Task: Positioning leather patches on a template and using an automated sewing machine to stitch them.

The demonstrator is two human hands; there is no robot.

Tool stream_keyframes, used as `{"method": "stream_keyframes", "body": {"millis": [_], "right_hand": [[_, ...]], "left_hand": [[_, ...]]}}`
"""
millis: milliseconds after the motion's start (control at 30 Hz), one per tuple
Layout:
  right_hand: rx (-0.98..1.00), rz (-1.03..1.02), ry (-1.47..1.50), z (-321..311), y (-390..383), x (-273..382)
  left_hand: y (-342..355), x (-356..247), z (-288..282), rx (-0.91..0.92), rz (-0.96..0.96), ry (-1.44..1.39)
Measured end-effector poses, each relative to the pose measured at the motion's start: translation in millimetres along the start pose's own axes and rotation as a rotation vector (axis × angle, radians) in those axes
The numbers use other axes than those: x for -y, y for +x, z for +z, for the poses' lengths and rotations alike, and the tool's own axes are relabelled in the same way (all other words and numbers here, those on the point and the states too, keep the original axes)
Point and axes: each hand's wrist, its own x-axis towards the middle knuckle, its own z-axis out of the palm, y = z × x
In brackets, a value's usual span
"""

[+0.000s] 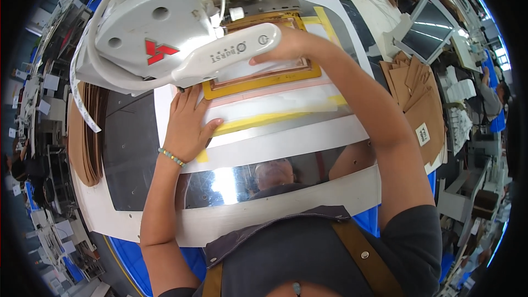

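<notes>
My left hand [188, 118] lies spread on a white layered sheet [275, 102] banded with yellow and pink strips, its fingertips left of a yellow rectangular frame [261, 82]. A beaded bracelet circles that wrist. My right hand [291, 47] reaches up to the rounded end of a white machine handle [225, 49] over the frame; its thumb shows below the handle, and the other fingers are hidden behind it. The white machine head [154, 16] hangs at upper left. A shiny metal plate [231, 187] crosses the work surface nearer my body.
Brown cardboard pieces are stacked at left [85, 137] and right [421, 104]. A screen [432, 27] stands at upper right. Blue bins [124, 258] show below the table. Benches and other people [489, 93] appear along the curved edges.
</notes>
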Motion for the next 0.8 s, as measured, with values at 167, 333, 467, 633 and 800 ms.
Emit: {"method": "stream_keyframes", "body": {"millis": [167,333,467,633,800], "right_hand": [[0.093,0.151,-0.2,-49,-21,4],[0.15,0.224,-0.335,-44,-49,19],[0.112,0.225,-0.384,-38,-55,16],[0.163,0.278,-0.459,-38,-49,29],[0.22,0.189,-0.506,-34,-52,12]], "left_hand": [[-5,1,0,-0.011,-0.026,0.025],[-4,2,1,-0.019,-0.016,0.015],[-4,1,1,-0.017,-0.01,0.022],[-4,-2,0,-0.014,-0.02,0.022],[-2,-5,1,-0.022,-0.026,0.01]]}}
